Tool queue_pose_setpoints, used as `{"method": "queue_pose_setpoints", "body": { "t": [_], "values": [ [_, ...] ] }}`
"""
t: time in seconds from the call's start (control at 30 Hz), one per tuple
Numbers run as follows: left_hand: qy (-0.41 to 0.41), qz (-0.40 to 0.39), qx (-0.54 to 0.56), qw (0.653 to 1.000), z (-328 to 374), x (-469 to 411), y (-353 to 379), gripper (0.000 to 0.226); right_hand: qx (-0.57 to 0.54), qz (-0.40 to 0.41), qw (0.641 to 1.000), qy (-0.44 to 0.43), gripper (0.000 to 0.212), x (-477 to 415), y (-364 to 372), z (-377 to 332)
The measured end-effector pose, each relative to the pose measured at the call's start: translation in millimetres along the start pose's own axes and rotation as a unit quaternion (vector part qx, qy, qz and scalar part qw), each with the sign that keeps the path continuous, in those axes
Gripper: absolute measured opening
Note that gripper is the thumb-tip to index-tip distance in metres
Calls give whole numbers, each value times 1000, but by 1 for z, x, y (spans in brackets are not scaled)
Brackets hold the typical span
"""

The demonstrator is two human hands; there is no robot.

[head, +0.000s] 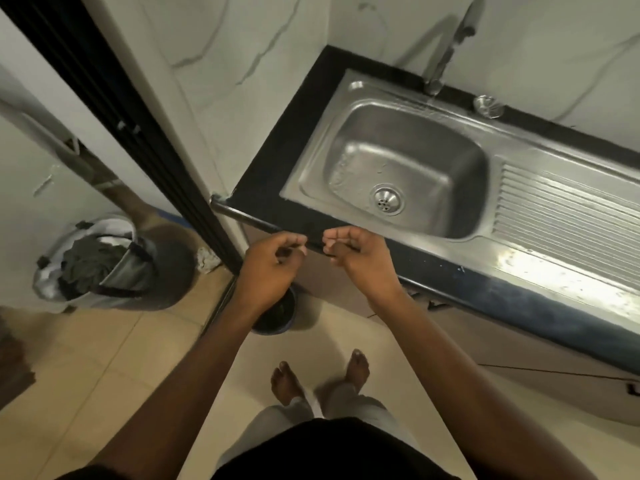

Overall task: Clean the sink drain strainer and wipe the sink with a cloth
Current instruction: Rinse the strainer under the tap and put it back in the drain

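A steel sink [349, 157] is set in a black counter, with its round drain strainer [387, 200] seated in the bowl's floor. My left hand [272, 266] and my right hand [360, 259] hover side by side just in front of the counter's near left corner, below the bowl. Both have their fingers curled loosely, fingertips nearly facing each other, and I see nothing held in either. No cloth is visible near the sink.
A tap [446, 60] rises at the back of the sink, a small round metal piece [488, 106] beside it. The ribbed drainboard [568, 216] extends right. On the floor stand a lined bin [93, 261] and a small dark bucket [277, 315]. My bare feet [320, 379] are below.
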State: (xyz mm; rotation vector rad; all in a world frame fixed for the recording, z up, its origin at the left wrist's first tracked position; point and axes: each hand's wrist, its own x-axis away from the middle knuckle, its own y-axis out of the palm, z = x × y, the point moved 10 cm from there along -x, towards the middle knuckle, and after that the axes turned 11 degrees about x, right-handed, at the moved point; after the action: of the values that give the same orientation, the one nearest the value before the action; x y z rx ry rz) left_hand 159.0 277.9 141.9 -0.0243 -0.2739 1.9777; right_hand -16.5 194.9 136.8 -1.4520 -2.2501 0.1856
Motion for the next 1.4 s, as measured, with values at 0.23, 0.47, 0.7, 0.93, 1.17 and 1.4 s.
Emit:
{"method": "queue_pose_setpoints", "body": {
  "t": [0.23,0.47,0.7,0.93,1.17,1.4],
  "values": [
    [43,-44,11,998,54,-15,51,19,-63,30,997,-23,15,7,-64,-15],
    [63,-75,-1,995,99,-28,107,18,-90,58,993,-50,14,10,-134,-26],
    [99,-69,-13,993,139,-40,159,15,-83,83,991,-68,13,0,-200,-26],
    [96,-68,-5,993,158,-51,205,11,-74,84,990,-84,14,-18,-246,-15],
    [86,-63,-11,994,157,-66,236,12,-80,86,991,-70,15,-35,-273,-3],
    [74,-80,-17,994,148,-99,248,13,-105,96,989,-50,16,-59,-280,4]
  ]
}}
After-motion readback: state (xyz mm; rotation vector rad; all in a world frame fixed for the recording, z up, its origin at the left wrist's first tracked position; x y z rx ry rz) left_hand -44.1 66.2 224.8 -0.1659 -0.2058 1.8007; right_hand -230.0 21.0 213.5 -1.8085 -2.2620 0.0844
